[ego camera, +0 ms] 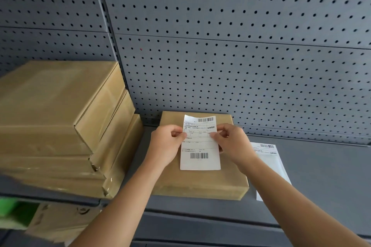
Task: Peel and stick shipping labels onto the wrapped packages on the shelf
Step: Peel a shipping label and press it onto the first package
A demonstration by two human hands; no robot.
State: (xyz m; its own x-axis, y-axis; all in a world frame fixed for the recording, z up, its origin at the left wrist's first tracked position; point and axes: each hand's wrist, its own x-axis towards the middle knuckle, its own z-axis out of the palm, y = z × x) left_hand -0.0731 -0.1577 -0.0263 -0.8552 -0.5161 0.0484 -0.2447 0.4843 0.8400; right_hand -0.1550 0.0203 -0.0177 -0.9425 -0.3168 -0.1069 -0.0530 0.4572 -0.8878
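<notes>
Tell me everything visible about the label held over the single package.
The shipping label is a white rectangular paper sheet, portrait, with a barcode top right, another near the bottom, and ruled fields of small print between. Its top left corner curls up slightly. The left hand pinches its left edge, the right hand its right edge, above mid-height. It sits over the top face of the brown package; whether it is stuck yet cannot be told.

A dark grey pegboard of stacked, hole-dotted panels backs a matching grey metal shelf, with a slotted upright dividing it from the left bay, under soft, even light.
</notes>
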